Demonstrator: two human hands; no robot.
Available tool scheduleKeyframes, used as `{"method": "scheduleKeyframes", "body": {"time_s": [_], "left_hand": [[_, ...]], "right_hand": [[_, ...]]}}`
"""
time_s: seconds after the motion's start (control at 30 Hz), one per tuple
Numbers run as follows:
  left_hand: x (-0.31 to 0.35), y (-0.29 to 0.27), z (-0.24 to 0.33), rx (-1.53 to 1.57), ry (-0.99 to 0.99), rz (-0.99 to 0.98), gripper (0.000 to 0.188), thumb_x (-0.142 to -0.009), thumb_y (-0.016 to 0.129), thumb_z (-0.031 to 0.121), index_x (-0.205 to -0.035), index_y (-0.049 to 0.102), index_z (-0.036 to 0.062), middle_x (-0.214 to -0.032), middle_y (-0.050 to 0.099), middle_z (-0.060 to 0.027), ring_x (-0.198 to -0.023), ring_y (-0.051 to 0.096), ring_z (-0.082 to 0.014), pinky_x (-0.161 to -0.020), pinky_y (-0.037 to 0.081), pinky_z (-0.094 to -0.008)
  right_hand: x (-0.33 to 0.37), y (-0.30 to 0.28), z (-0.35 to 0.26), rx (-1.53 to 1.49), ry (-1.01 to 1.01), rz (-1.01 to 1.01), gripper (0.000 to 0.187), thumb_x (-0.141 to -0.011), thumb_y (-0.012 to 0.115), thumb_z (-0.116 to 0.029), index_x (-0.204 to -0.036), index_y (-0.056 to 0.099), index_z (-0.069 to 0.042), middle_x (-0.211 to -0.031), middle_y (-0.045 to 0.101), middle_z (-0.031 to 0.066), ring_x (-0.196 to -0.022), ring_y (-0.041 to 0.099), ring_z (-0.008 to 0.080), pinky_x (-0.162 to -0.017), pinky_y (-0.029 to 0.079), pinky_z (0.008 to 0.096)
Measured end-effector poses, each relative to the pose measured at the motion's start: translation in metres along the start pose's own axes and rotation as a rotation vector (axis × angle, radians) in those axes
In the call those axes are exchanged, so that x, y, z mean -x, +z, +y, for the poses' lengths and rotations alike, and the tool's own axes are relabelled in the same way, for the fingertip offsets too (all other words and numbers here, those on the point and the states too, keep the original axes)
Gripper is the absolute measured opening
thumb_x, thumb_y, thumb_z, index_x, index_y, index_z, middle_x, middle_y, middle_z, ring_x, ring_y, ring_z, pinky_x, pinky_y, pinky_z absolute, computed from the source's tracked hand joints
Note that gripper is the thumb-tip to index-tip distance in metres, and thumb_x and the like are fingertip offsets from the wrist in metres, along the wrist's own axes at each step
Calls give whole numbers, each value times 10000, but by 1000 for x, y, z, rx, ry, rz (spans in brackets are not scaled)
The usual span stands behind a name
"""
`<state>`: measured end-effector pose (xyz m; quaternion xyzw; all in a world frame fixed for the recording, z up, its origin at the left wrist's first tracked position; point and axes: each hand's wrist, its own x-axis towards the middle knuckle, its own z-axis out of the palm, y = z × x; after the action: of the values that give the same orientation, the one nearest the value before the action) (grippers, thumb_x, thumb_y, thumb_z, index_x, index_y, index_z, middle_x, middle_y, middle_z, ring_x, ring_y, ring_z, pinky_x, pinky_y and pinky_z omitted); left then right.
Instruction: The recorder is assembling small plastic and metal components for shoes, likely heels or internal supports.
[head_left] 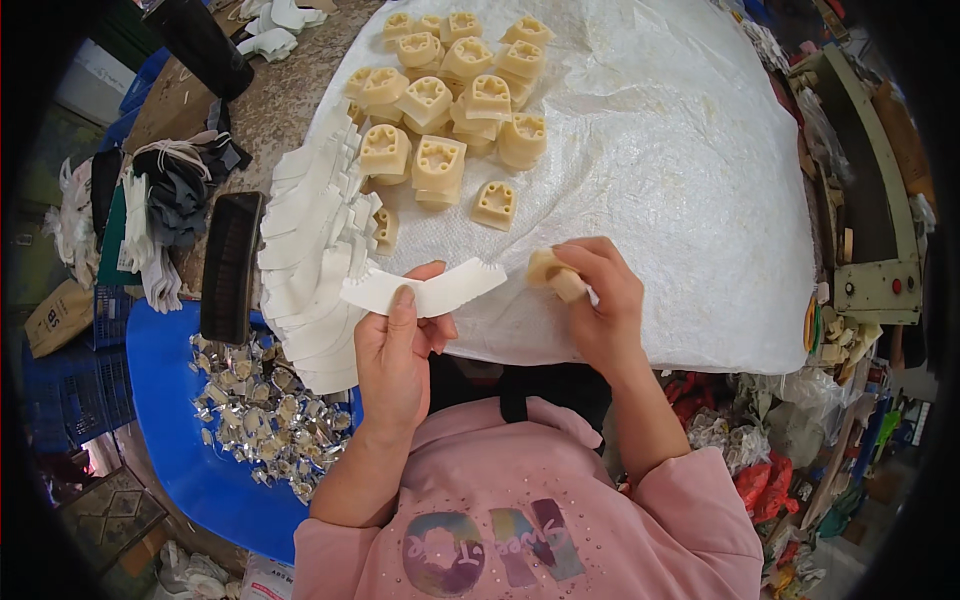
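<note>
My left hand (393, 350) pinches a curved white strip (455, 289) with notched ends between thumb and fingers. To its right, my right hand (612, 312) grips a cream shoe heel (545, 268); motion blurs it a little, and the fingers hide part of it. Ahead of my hands, a single cream heel (494, 205) with small holes in its top stands apart from a heaped group of similar heels (438, 160). Left of my left hand, many matching white strips (305, 260) lie overlapped in a long fanned row.
White woven sheeting (660, 180) covers the work surface. At lower left sits a blue tub (170, 430) with shiny silvery pieces (270, 410). A dark oblong object (230, 265) stands beside the strips, a black cylinder (200, 45) farther back. A green metal frame (880, 200) borders the right.
</note>
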<state>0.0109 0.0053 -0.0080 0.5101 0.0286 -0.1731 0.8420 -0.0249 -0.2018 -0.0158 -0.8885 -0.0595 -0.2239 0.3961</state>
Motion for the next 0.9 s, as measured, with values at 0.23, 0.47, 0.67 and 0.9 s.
{"method": "scheduleKeyframes", "body": {"time_s": [0.23, 0.47, 0.67, 0.9], "left_hand": [[9, 21, 4, 46, 30, 19, 344, -992, 399, 179, -1170, 531, -85, -998, 617, -95, -801, 557, -95, -690, 450, -222], [18, 24, 19, 54, 20, -111, 349, -994, 387, 169, -1181, 531, -88, -1028, 621, -106, -862, 567, -62, -715, 457, -179], [20, 14, 14, -64, 49, -182, 367, -998, 371, 183, -1213, 532, -68, -875, 590, -3, -648, 410, 9, -554, 321, -150], [24, 21, 15, -113, 40, -125, 372, -998, 366, 180, -1211, 532, -76, -890, 597, -20, -680, 448, -15, -589, 365, -167]], "right_hand": [[-2, 18, -54, -387, -102, 39, 422, -800, 636, 35, -1185, 485, -52, -1018, 588, 171, -905, 583, 265, -731, 503, 332], [-6, 36, -49, -344, -371, 216, 438, -720, 610, 98, -1124, 554, -63, -1049, 589, 162, -857, 574, 290, -696, 495, 358], [-5, 40, -47, -334, -367, 236, 425, -713, 636, 59, -1109, 570, -81, -1042, 611, 138, -830, 568, 286, -692, 487, 364], [-8, 38, -49, -245, -348, 222, 383, -713, 643, 37, -1074, 584, -74, -1007, 623, 134, -804, 560, 286, -664, 489, 352]]}}
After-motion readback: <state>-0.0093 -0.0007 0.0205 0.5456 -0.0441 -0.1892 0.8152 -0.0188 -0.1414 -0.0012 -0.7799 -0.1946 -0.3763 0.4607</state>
